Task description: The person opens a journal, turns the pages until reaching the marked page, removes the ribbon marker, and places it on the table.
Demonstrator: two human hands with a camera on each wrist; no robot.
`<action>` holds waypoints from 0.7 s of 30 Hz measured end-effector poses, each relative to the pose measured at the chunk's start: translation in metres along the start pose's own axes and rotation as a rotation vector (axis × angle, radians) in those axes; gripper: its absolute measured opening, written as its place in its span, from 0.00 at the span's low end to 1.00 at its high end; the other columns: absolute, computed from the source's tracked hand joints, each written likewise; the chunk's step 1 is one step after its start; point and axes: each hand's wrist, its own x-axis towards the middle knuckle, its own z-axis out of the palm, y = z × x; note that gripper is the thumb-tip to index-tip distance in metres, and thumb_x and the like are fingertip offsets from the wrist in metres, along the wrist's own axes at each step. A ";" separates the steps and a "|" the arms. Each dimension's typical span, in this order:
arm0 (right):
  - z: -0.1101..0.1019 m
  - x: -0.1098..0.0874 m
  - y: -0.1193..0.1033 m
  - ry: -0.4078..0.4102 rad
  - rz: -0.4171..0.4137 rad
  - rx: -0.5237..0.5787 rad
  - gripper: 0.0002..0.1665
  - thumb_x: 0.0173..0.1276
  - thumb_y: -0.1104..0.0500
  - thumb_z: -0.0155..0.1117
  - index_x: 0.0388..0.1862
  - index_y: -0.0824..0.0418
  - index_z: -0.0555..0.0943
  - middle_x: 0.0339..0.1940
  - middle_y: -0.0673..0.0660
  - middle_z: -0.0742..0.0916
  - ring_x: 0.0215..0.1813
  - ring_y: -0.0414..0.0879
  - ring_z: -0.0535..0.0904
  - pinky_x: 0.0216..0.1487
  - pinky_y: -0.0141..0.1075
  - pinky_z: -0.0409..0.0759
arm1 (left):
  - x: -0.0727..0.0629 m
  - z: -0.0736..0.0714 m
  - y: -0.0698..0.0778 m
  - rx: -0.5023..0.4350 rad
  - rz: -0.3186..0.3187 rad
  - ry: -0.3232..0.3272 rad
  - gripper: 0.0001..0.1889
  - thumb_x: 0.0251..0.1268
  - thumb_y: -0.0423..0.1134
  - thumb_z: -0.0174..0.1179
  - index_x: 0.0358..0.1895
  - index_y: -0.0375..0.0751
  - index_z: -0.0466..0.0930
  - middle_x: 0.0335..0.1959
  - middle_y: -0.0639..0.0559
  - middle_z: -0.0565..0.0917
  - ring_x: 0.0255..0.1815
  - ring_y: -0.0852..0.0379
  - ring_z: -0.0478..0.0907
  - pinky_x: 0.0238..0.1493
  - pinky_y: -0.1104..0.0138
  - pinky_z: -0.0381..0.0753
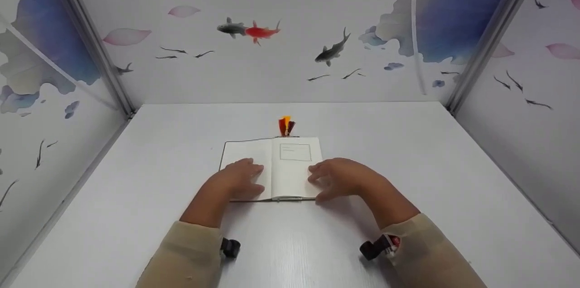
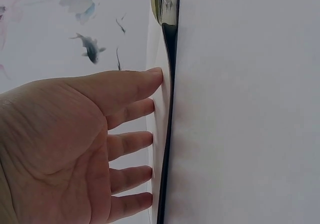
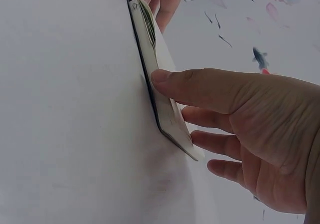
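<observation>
Head: open notebook [image 1: 292,179] mid-desk [image 1: 408,152], approx midway betw L/R edges, short of back edge. Red/orange tabs [image 1: 285,126] at its top. LH [image 1: 235,180] on its L half, RH [image 1: 344,176] at its R side.
L wrist: LH fingers extended, slightly spread, tips touching paper, no grip.
R wrist: RH half-open, thumb on notebook's near edge, fingers by R side; prob touching only, angle's poor.

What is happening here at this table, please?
A person has both hands on an open notebook, which lies on the white table. The left hand rests its fingers on the left page. The right hand is at the right page's outer side, its thumb at the near edge. Coloured strips stick out beyond the notebook's far edge.
</observation>
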 end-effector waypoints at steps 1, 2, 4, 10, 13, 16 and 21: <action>-0.001 0.000 0.000 -0.005 0.004 -0.001 0.33 0.60 0.47 0.85 0.65 0.48 0.89 0.75 0.45 0.84 0.81 0.50 0.75 0.82 0.52 0.72 | 0.000 0.000 0.000 -0.005 0.000 -0.001 0.35 0.77 0.52 0.62 0.84 0.54 0.65 0.89 0.46 0.58 0.91 0.41 0.52 0.88 0.41 0.54; -0.002 0.000 -0.001 -0.009 0.016 0.002 0.32 0.60 0.46 0.84 0.64 0.47 0.89 0.75 0.43 0.84 0.81 0.50 0.75 0.81 0.51 0.72 | 0.000 0.000 -0.001 -0.010 0.000 -0.001 0.35 0.77 0.52 0.62 0.84 0.54 0.65 0.89 0.46 0.58 0.91 0.41 0.52 0.88 0.41 0.54; -0.003 -0.001 -0.001 -0.017 0.040 0.015 0.30 0.61 0.46 0.84 0.63 0.45 0.90 0.74 0.41 0.84 0.81 0.49 0.75 0.81 0.51 0.73 | -0.001 -0.001 -0.001 -0.020 -0.001 -0.001 0.36 0.77 0.51 0.62 0.84 0.53 0.65 0.89 0.46 0.57 0.91 0.40 0.52 0.88 0.41 0.54; -0.003 -0.001 0.000 -0.031 0.058 0.011 0.27 0.64 0.44 0.81 0.63 0.42 0.89 0.75 0.39 0.83 0.82 0.48 0.73 0.81 0.51 0.73 | -0.001 -0.001 -0.001 -0.036 -0.008 0.004 0.36 0.76 0.51 0.63 0.84 0.53 0.66 0.89 0.46 0.58 0.91 0.40 0.52 0.88 0.40 0.55; -0.003 -0.001 0.001 -0.040 0.071 0.017 0.25 0.67 0.45 0.79 0.63 0.40 0.89 0.76 0.39 0.82 0.82 0.47 0.73 0.81 0.51 0.72 | 0.000 0.000 -0.002 -0.036 -0.008 0.009 0.36 0.76 0.52 0.63 0.84 0.54 0.66 0.89 0.47 0.58 0.91 0.40 0.52 0.88 0.40 0.55; -0.003 0.000 0.002 -0.058 0.091 0.026 0.19 0.72 0.45 0.74 0.60 0.39 0.91 0.76 0.38 0.81 0.83 0.45 0.72 0.82 0.50 0.72 | 0.001 0.000 -0.002 -0.039 -0.007 0.011 0.36 0.76 0.52 0.63 0.84 0.54 0.66 0.89 0.47 0.58 0.91 0.40 0.52 0.87 0.39 0.55; -0.005 0.001 0.002 -0.063 0.102 0.051 0.16 0.80 0.48 0.64 0.60 0.43 0.91 0.75 0.39 0.82 0.81 0.46 0.74 0.79 0.50 0.75 | 0.000 0.001 -0.001 -0.046 -0.016 0.008 0.36 0.76 0.51 0.63 0.84 0.54 0.66 0.89 0.47 0.58 0.91 0.40 0.52 0.88 0.39 0.54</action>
